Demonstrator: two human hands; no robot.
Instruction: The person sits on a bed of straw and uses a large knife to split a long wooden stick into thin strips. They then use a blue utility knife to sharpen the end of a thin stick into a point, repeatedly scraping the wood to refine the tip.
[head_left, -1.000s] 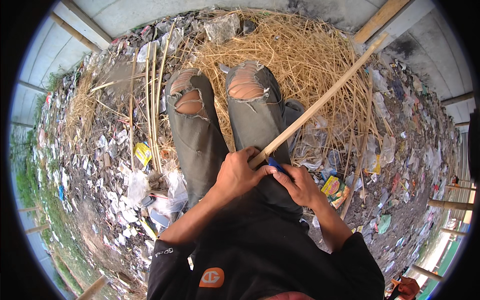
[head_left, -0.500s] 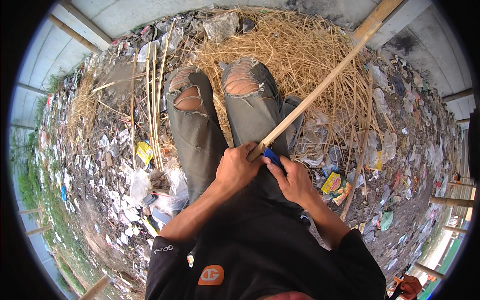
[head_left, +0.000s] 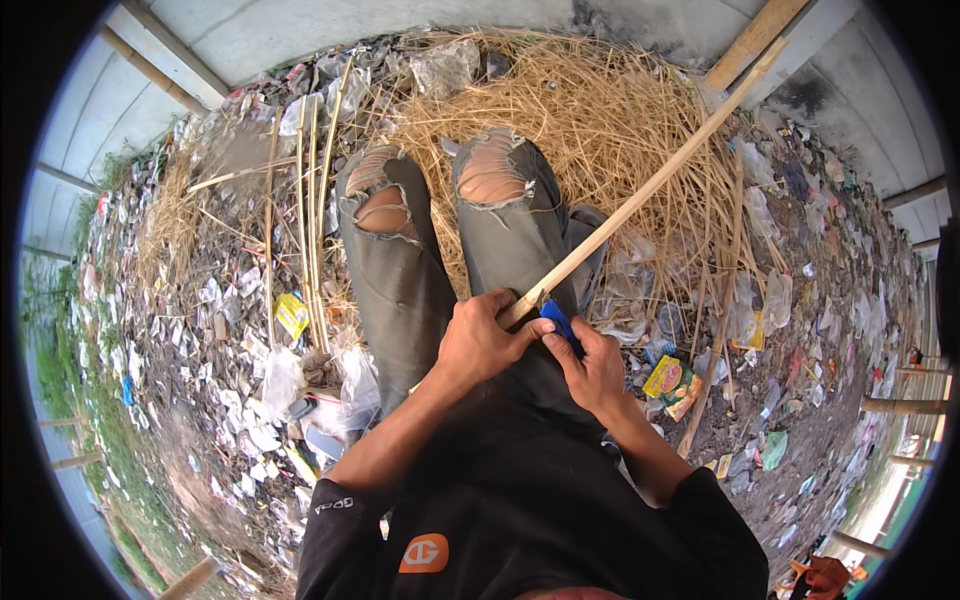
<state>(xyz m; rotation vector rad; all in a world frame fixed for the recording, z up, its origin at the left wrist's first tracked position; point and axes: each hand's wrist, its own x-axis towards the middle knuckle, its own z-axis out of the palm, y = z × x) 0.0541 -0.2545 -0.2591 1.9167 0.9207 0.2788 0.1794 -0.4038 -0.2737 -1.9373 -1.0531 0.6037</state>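
Note:
A long pale bamboo strip (head_left: 640, 198) slants from above my lap up to the far right. My left hand (head_left: 478, 335) is closed round its near end, with the thumb stretched toward my right hand. My right hand (head_left: 590, 365) grips a blue-handled cutter knife (head_left: 558, 318). The knife's blade end lies against the strip, just beyond my left fingers; how deep the edge sits is too small to tell. Both hands are over my thighs, in dark worn trousers (head_left: 395, 290) torn at the knees.
Thin straw-like shavings (head_left: 600, 110) are heaped beyond my knees. Several split bamboo strips (head_left: 312, 220) lie to the left. Litter and plastic cover the ground, including a yellow packet (head_left: 291, 314). A grey panel wall (head_left: 340, 30) with a wooden post (head_left: 750, 45) stands at the far side.
The knife has shifted slightly right and its handle is angled differently against the strip. My left thumb now reaches closer to it. The strip's far end has swung a little to the right.

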